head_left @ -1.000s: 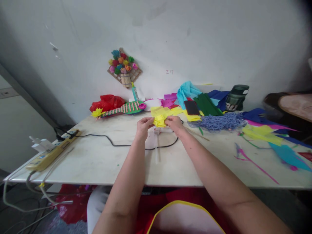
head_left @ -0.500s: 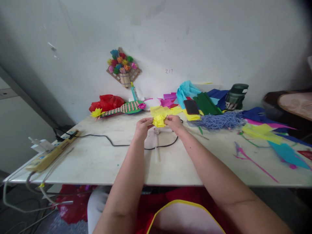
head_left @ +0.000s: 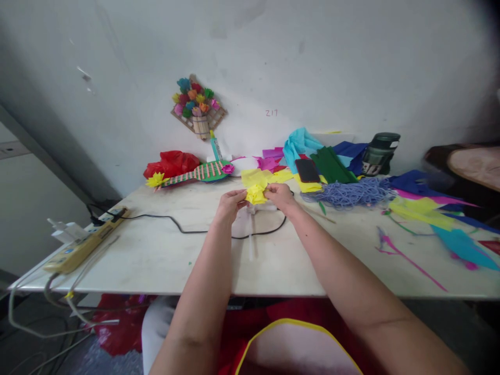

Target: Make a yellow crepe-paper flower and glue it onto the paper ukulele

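Note:
A yellow paper flower [head_left: 256,194] with ruffled petals is held up over the middle of the table. My left hand [head_left: 231,204] pinches its left edge between thumb and fingers. On the other side, my right hand [head_left: 280,196] grips the right edge the same way. Beneath the flower lies a glue gun [head_left: 251,229], whitish and see-through, partly hidden by my hands; a black cord [head_left: 187,230] runs near it. Just behind the flower is a flat sheet of yellow crepe paper [head_left: 253,177].
A green paper-decorated guitar shape [head_left: 213,172] and a red plastic bag [head_left: 172,164] lie at the back left. A power strip [head_left: 88,239] sits on the left edge. To the right are a phone [head_left: 307,171], blue-grey string [head_left: 349,194], a dark bottle [head_left: 379,154] and coloured paper [head_left: 424,211].
Both hands keep their hold on the yellow flower, with only a very slight shift of fingers and petals. The whole view has moved a little; the things on the table stay put.

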